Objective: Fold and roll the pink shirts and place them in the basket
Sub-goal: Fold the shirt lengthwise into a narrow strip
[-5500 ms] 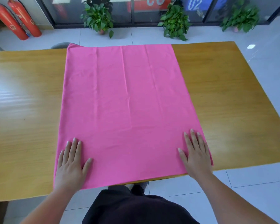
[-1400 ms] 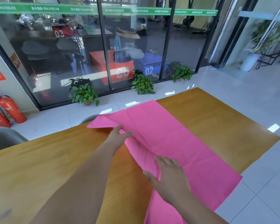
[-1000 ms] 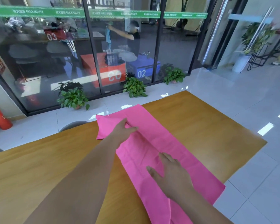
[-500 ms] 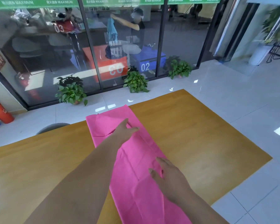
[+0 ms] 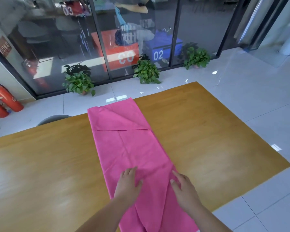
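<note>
A pink shirt (image 5: 131, 144) lies folded into a long narrow strip down the middle of the wooden table (image 5: 40, 164), its far end reaching the table's back edge. My left hand (image 5: 128, 185) rests flat on the near part of the strip, fingers straight. My right hand (image 5: 184, 190) lies flat on the strip's right edge, beside the left hand. No basket is in view.
The table's right edge drops to a white tiled floor (image 5: 258, 97). A grey chair back (image 5: 52, 118) shows behind the far edge. Potted plants (image 5: 78, 81) and red fire extinguishers (image 5: 2, 101) stand along a glass wall.
The wide pink shirt has been folded lengthwise into a narrow strip. My left hand has come back from the far end to the near part; both hands now lie side by side.
</note>
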Demonstrator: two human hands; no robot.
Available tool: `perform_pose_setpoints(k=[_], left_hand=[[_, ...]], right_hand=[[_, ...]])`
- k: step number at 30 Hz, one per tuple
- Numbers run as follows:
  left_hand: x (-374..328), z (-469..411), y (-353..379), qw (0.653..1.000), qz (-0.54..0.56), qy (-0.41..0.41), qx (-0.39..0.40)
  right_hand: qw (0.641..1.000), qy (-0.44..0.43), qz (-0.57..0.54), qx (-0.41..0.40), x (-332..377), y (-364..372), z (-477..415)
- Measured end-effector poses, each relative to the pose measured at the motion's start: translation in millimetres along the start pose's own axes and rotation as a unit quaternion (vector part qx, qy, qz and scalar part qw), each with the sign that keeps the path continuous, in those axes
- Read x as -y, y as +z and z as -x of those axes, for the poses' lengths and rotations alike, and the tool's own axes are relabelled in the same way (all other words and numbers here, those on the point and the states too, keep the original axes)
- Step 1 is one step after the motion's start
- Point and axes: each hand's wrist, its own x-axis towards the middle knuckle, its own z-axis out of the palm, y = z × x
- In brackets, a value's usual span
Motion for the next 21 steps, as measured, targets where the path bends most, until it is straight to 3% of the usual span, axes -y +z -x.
perform_pose_setpoints(k=[8, 16, 19, 21], left_hand=[[28, 36, 8, 0.999, -0.017, 0.028, -0.013], [14, 33, 1, 0.997, 0.001, -0.051, 0.05], [-23, 55, -1, 0.973, 0.187, -0.024, 0.133], [-52, 79, -4, 0.912, 0.347, 0.011, 0.217]], right_hand=[[0.995, -0.019, 0.088, -0.04, -18, 30, 53], [0.999, 0.041, -0.001, -0.035, -29, 31, 90], [0.989, 0.073, -0.124, -0.037, -34, 15, 89], [0.965, 0.114, -0.235, -0.025, -44, 5, 86]])
